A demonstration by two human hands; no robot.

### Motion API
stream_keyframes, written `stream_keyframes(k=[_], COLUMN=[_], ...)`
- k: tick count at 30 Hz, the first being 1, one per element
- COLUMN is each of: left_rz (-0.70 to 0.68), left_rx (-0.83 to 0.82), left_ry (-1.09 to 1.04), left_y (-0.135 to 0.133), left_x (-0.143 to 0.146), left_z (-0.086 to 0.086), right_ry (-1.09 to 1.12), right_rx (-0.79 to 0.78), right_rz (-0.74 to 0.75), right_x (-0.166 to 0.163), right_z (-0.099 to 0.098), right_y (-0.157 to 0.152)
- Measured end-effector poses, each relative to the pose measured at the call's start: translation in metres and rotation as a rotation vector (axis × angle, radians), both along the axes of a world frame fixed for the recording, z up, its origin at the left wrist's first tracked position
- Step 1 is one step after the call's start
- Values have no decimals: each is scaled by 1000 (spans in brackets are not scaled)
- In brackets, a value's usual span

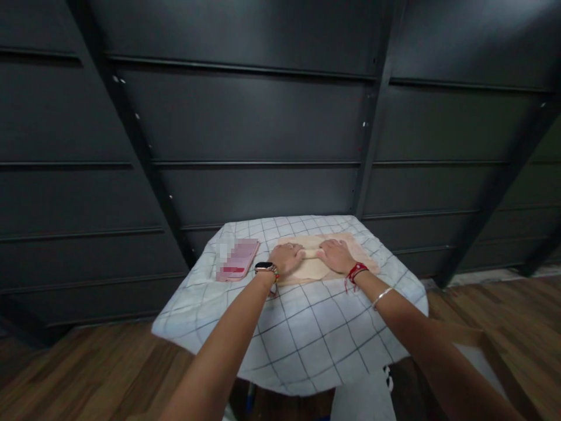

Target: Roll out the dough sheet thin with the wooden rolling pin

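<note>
A beige cloth [315, 270] lies flat at the far side of a small table covered with a white checked cloth [302, 327]. My left hand [286, 257] and my right hand [335, 255] rest on the beige cloth side by side, fingers curled round a rolled or folded ridge of it [310, 254] between them. A watch and a beaded band sit on my left wrist. Red string and a silver bangle are on my right wrist.
A pink flat object like a phone or packet [239, 260] lies on the table left of my left hand. A dark panelled wall [263, 128] stands right behind the table. Wooden floor [87, 374] surrounds it.
</note>
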State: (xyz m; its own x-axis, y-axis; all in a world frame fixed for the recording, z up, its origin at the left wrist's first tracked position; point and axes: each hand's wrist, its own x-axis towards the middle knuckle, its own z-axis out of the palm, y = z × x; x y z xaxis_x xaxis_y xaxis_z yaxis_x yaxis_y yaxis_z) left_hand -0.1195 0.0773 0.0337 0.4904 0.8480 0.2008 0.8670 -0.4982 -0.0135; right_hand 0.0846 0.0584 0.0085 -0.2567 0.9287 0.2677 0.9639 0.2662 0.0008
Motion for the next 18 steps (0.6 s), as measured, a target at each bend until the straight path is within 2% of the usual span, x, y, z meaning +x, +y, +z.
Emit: stream_keyframes(k=[4, 8, 11, 18], left_rz=[-24, 17, 53, 89], left_rx=[73, 143, 127, 66], left_ry=[1, 30, 32, 57], left_y=[27, 57, 74, 106], left_x=[5, 10, 12, 15], left_z=[-12, -19, -18, -10], right_ry=[-6, -49, -113, -273], right_rx=[13, 43, 45, -62], right_rz=[-53, -103, -78, -12], right_x=[0, -2, -4, -3], right_z=[-5, -1, 8, 24], right_y=[27, 52, 65, 97])
